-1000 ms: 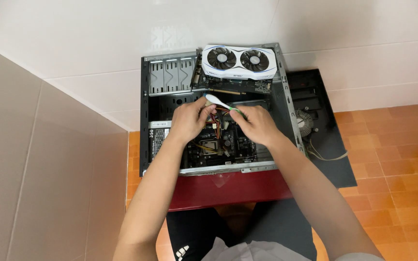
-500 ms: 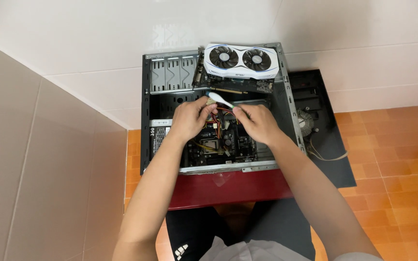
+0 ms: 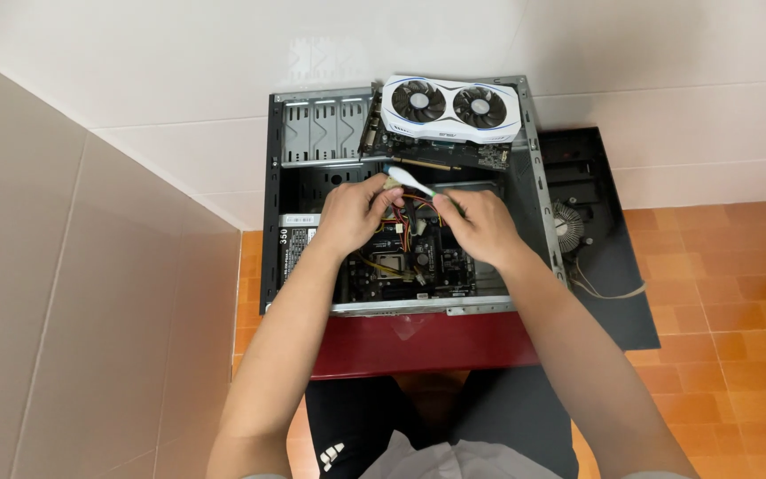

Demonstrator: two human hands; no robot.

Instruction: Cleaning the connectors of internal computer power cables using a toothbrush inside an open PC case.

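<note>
Hands (image 3: 361, 213) unmoved — toothbrush (image 3: 411, 180) held.

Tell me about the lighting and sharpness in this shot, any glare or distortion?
Head view: even, soft light; a faint glare patch on the glossy white wall; the open black computer case interior is darker; wide-angle bending at the edges; both hands, left hand and right hand, look sharp.
</note>
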